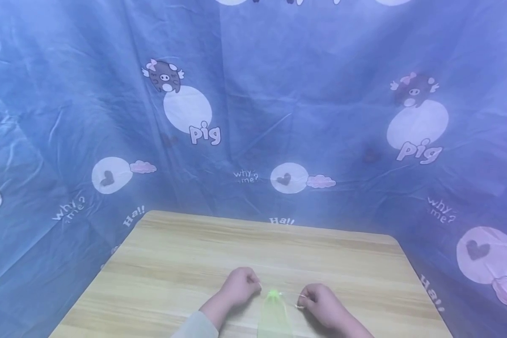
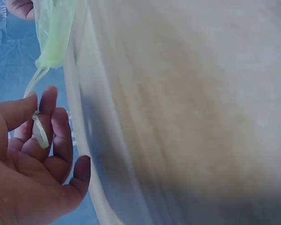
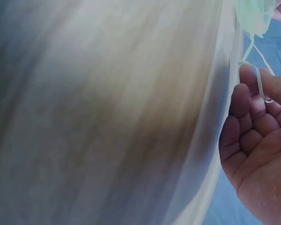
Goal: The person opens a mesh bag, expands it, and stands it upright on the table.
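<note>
A sheer light-green drawstring pouch (image 1: 274, 314) is on the table between both hands, its gathered neck pointing away from the person. My left hand (image 1: 241, 285) pinches a pale drawstring (image 2: 41, 131) between thumb and index finger, with a short loop hanging past the fingertips. On the other side, my right hand (image 1: 321, 303) pinches the second drawstring (image 3: 260, 84) the same way, its loop dangling by the fingers. In both wrist views the cords run from the bunched neck of the pouch (image 2: 54, 47) to the fingers. The pouch's lower end runs out of the head view.
A wood-grain table (image 1: 186, 244) with rounded corners lies under the hands. Blue fabric (image 1: 253, 117) printed with pigs, hearts and words hangs behind it and along both sides.
</note>
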The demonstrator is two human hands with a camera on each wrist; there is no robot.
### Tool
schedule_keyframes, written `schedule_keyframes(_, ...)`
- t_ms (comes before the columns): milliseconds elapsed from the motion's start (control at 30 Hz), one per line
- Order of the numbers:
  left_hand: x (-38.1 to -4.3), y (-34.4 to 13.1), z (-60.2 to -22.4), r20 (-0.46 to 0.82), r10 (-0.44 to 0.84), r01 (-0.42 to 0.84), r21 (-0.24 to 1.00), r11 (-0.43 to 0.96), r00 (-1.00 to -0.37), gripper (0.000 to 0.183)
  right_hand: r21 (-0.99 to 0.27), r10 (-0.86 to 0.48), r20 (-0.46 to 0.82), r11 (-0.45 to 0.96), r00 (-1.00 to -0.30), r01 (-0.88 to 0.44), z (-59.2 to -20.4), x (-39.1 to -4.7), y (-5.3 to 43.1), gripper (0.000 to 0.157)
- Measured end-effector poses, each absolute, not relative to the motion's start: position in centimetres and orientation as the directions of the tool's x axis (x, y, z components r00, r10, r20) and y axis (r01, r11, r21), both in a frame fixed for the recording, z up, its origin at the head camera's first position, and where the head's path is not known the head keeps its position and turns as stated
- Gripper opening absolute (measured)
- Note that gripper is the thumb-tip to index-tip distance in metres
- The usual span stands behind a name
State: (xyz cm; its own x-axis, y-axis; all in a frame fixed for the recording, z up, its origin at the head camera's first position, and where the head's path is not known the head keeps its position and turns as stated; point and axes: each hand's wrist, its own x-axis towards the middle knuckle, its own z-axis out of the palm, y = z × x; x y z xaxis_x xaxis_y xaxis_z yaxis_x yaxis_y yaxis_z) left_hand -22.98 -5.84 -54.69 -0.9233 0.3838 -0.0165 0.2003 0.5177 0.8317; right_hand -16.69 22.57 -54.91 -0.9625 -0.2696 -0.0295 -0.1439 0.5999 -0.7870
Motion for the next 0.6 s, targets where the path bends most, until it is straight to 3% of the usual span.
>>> schedule_keyframes(333, -23.4, -5.3, -53.4, -0.007, 0.379, 0.138, 0.925, 0.354, -0.925, 0.006, -0.827, -0.27, -0.026, 0.546, -0.963, -0.131, -53.3, -17.3, 23.3, 0.014)
schedule_keyframes(600, -23.0, -4.7, -52.8, -0.012, 0.401, 0.075, 0.977, 0.201, -0.916, 0.005, -0.836, -0.264, 0.063, 0.513, -0.962, -0.196, -51.7, -17.8, 21.2, 0.035)
